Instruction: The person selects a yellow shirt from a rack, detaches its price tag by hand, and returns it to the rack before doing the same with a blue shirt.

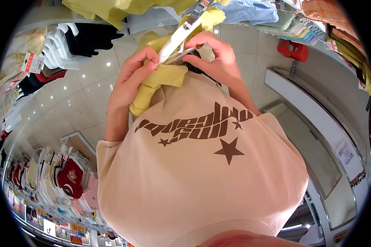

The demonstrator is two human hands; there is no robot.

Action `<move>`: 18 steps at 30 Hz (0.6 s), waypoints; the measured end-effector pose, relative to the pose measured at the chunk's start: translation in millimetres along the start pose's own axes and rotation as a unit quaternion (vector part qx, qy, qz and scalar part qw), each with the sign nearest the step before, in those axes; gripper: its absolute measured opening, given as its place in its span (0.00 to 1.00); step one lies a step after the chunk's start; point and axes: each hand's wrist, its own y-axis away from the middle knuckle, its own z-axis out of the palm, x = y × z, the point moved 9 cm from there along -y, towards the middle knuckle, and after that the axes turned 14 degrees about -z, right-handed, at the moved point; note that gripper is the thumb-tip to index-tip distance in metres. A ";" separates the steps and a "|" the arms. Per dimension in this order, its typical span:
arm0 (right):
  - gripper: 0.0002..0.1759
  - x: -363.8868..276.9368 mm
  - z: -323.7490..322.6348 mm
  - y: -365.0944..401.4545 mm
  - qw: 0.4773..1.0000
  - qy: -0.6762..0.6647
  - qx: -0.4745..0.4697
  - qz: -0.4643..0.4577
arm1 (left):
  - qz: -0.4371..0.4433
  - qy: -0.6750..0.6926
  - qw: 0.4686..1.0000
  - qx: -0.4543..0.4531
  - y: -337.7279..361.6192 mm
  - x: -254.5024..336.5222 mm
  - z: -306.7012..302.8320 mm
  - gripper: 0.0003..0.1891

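A yellow garment (165,76) hangs bunched between my hands, close in front of my chest. My left hand (136,70) is closed, its thumb and forefinger pinching the yellow cloth beside the lower end of a white bar (175,43). That bar slants up to the right and carries a metal fitting (193,18) at its upper part. My right hand (216,57) is closed too, with thumb and fingers on a thin pale flat piece (185,54) just right of the bar. A thin whitish line runs between the two pinches. What the flat piece is, I cannot tell.
White hangers (59,45) with dark clothes stand at the left. Folded shirts (284,29) lie at the upper right, near a red plastic stool (292,50). A rack of clothes (70,177) is at the lower left, and a long white-edged panel (305,107) runs along the right.
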 end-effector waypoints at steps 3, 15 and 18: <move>0.14 17.5 8.1 10.2 0.978 -0.194 0.014 0.077 | -0.010 0.006 1.000 0.013 -0.2 -3.6 -1.8 0.05; 0.07 27.7 -63.3 25.7 0.969 -0.176 -0.033 0.171 | 0.120 -0.091 0.961 0.234 15.1 23.7 -32.9 0.12; 0.06 30.4 -73.7 28.1 0.969 -0.184 -0.033 0.159 | 0.126 -0.101 0.956 0.246 18.8 30.9 -42.6 0.10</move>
